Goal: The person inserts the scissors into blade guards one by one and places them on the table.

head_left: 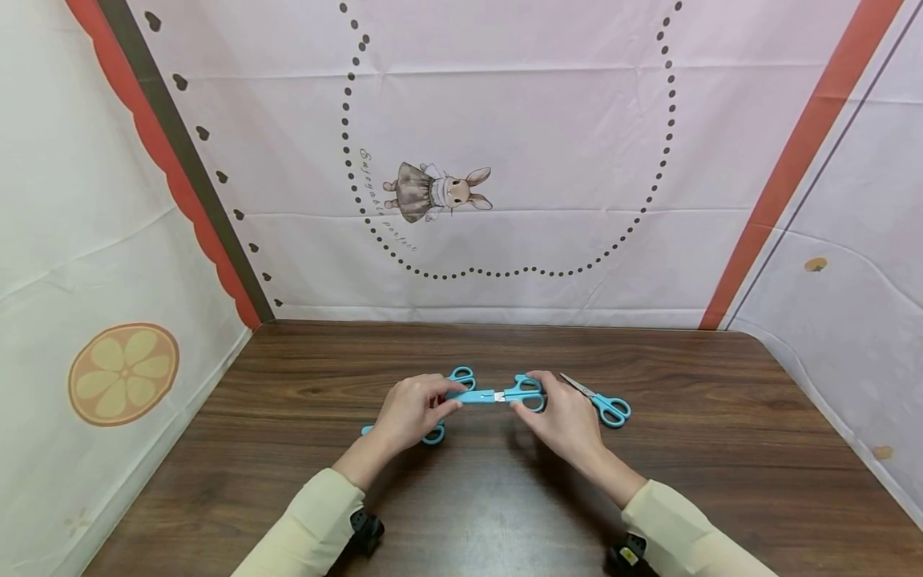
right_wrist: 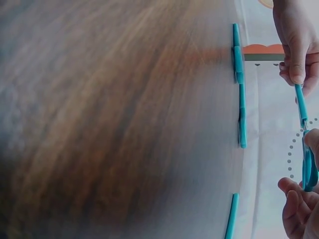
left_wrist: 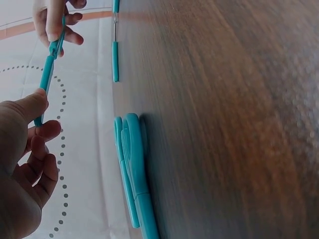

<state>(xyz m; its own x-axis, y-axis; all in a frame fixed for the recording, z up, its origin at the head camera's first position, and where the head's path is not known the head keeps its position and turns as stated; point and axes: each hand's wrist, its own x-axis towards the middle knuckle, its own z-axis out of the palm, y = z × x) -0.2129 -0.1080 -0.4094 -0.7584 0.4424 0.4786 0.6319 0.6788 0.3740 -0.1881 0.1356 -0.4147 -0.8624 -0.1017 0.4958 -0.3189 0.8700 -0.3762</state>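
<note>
Raised above the table is a pair of blue-handled scissors (head_left: 534,386), its handles gripped by my right hand (head_left: 570,418). My left hand (head_left: 414,410) pinches the far end of the blue blade cover (head_left: 477,397) between thumb and fingers. A short strip of bare metal blade (head_left: 499,397) shows between cover and handles. In the left wrist view the left thumb (left_wrist: 34,104) presses on the cover. The right wrist view shows the right hand (right_wrist: 301,209) around the handles (right_wrist: 309,164).
Uncovered scissors (head_left: 611,410) lie right of the right hand. Blue handle loops (head_left: 462,373) show behind the left hand, and other scissors (head_left: 433,435) lie partly hidden under it. The brown table (head_left: 476,513) meets a printed cloth (head_left: 562,160) at the back.
</note>
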